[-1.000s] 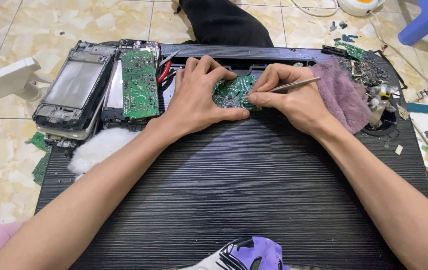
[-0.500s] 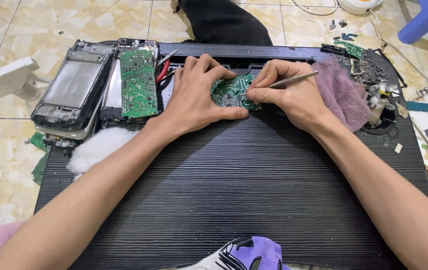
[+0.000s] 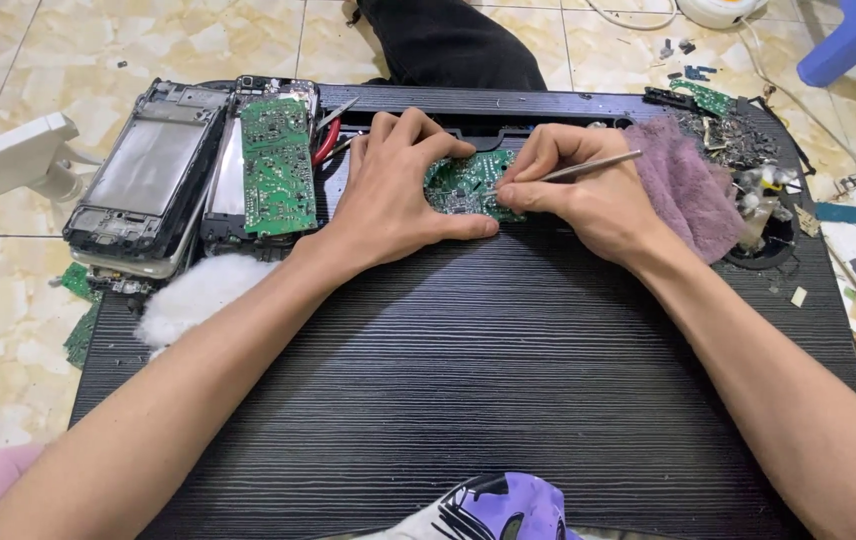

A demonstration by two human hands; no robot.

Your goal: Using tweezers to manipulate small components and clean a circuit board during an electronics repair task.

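Note:
A small green circuit board lies near the far edge of a black ribbed work surface. My left hand lies flat over the board's left side and pins it down, fingers spread. My right hand pinches slim metal tweezers, whose tips touch the board near its middle. The board's left part is hidden under my left fingers.
At the left a dismantled phone frame and a second green board rest on the surface edge, with red-handled pliers beside them. White cotton wadding lies below. A purple cloth and scrap parts sit at the right.
My right hand has shifted slightly left on the board with the tweezers. The left hand stays pressed on the board.

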